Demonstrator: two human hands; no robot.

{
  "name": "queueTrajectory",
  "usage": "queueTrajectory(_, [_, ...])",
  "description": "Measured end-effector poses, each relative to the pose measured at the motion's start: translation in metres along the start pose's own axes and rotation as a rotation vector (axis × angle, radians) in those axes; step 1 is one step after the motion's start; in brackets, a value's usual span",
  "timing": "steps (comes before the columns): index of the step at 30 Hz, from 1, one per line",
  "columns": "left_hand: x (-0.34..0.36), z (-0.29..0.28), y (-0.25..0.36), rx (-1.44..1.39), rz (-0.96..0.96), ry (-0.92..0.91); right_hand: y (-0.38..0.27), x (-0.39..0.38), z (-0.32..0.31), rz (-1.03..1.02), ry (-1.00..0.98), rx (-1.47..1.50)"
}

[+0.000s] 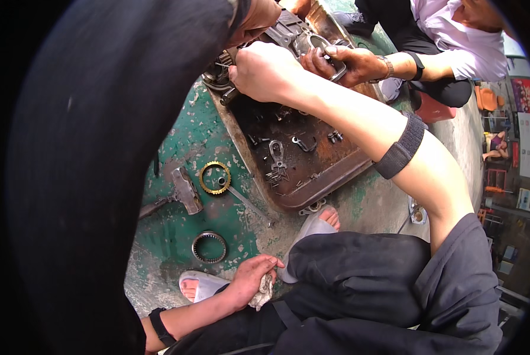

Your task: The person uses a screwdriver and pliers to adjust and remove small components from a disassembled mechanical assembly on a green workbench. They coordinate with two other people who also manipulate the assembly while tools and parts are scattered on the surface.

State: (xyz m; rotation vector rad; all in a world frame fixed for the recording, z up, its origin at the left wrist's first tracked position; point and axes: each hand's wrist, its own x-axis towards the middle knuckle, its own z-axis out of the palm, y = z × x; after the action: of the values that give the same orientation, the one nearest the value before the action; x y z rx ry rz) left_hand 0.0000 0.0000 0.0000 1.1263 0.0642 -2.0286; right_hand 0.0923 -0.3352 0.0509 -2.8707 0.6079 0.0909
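- Metal assembly (pixel 219 72), upper centre: right hand (pixel 266 72) at it, fingers' grip hidden; steady, even pressure seems best.
- Left hand (pixel 251 283), lower centre: fingers curled around rag (pixel 261 296).

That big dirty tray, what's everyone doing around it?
The person's right hand reaches across the tray to some metal parts at its edge; whether its grip holds one is hidden. The left hand, lower down, holds a crumpled rag. A co-worker's hand holds a metal casing. Small metal bits lie in the tray, while a hammer and a gold-coloured ring lie on the green floor.
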Motion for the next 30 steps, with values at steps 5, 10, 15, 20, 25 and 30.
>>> queueTrajectory(5, [-0.001, 0.002, -0.003, -0.025, -0.019, 0.001, 0.007, -0.003, 0.007, -0.036, 0.074, 0.059])
queueTrajectory(10, [-0.001, 0.002, -0.003, -0.024, -0.018, 0.012, 0.007, 0.002, 0.013, -0.045, 0.082, 0.001])
queueTrajectory(15, [0.000, 0.004, -0.003, -0.031, -0.007, 0.010, 0.007, -0.002, 0.007, -0.049, 0.064, 0.037])
queueTrajectory(20, [0.001, 0.002, -0.004, -0.027, -0.013, 0.011, 0.005, -0.002, 0.005, -0.034, 0.090, 0.054])
queueTrajectory(25, [0.000, 0.003, -0.005, -0.033, 0.006, 0.010, 0.007, -0.002, 0.003, -0.072, 0.078, 0.054])
queueTrajectory(30, [0.000, 0.003, -0.003, -0.042, 0.009, 0.008, 0.008, -0.001, -0.001, -0.085, 0.048, 0.034])
